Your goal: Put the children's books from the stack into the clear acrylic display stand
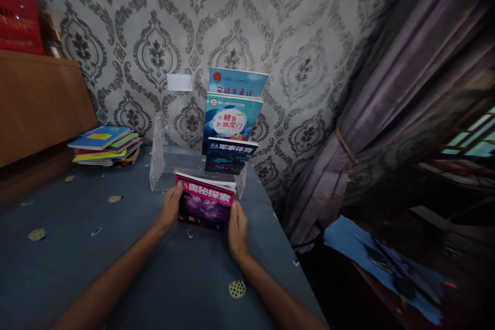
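Note:
Both hands hold a book with a magenta and purple cover (204, 206), upright and just in front of a clear acrylic tiered stand (158, 160). My left hand (170, 210) grips its left edge, and my right hand (237, 229) grips its right edge. Three books stand in the stand's right half: a dark blue one (230, 155) in front, a light blue one with a fish picture (231, 121) behind it, and another blue one (237, 83) at the back. The stand's left half holds no books.
A stack of several flat books (106, 145) lies at the back left of the blue table (127, 263). A wooden cabinet (38, 100) stands at the left, patterned wallpaper behind, and a purple curtain (386, 113) at the right.

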`<action>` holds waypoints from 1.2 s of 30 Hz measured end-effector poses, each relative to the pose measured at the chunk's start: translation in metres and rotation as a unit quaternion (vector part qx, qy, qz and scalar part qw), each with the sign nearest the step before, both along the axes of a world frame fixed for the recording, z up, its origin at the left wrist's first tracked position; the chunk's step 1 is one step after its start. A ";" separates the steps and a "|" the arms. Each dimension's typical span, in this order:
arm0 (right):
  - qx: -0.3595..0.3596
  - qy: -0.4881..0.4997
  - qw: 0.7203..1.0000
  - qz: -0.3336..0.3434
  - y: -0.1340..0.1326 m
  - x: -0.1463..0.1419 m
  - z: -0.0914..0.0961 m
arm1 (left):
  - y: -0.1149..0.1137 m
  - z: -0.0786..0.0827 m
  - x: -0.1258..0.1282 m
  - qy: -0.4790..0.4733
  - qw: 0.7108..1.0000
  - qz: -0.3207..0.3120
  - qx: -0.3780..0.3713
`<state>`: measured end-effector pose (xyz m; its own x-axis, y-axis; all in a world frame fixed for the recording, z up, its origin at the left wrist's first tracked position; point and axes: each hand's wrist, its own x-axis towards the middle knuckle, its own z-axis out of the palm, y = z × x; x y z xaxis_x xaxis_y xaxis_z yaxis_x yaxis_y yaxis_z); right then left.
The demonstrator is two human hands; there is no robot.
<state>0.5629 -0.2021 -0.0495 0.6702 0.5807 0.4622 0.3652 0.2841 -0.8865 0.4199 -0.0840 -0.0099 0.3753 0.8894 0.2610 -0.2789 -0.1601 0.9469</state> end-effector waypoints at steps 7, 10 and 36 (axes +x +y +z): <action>-0.004 -0.003 0.999 0.039 -0.007 -0.002 0.007 | 0.021 0.012 -0.019 0.116 0.984 -0.111 0.071; 0.008 -0.010 0.999 0.046 -0.009 -0.001 0.010 | 0.031 0.019 -0.032 0.182 0.955 -0.210 0.105; 0.050 -0.163 0.984 -0.042 0.002 0.052 0.069 | 0.044 0.045 0.026 0.114 0.962 -0.145 0.200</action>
